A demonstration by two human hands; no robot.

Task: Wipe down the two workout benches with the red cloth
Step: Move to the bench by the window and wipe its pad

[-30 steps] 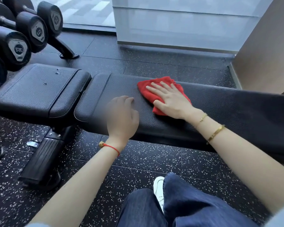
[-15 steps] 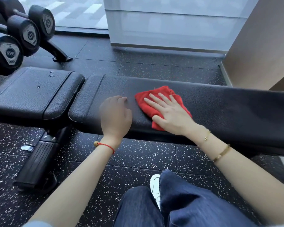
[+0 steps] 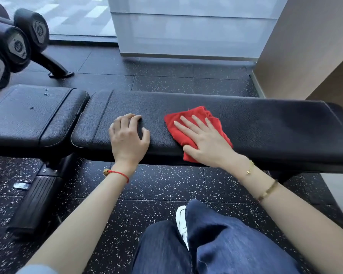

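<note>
**A:** Where are your hands in relation to the bench?

**B:** Both are on the long black pad of the workout bench, which runs across in front of you. Your right hand lies flat with its fingers straight and spread, pressing the red cloth onto the pad. Your left hand rests on the same pad, to the cloth's left and apart from it, with the fingers bent so the tips touch the leather. It holds nothing.

**A:** And the cloth itself?

**B:** It is crumpled under your right palm, near the pad's front edge, and one corner hangs slightly over that edge.

**A:** What else is near the bench?

**B:** At the bench's left end sits its shorter seat pad, with a narrow gap between the two pads. Behind that end, dumbbells sit on a rack. Below the bench is black speckled floor. On the near side of the bench you can see your legs in blue jeans and a white shoe.
</note>
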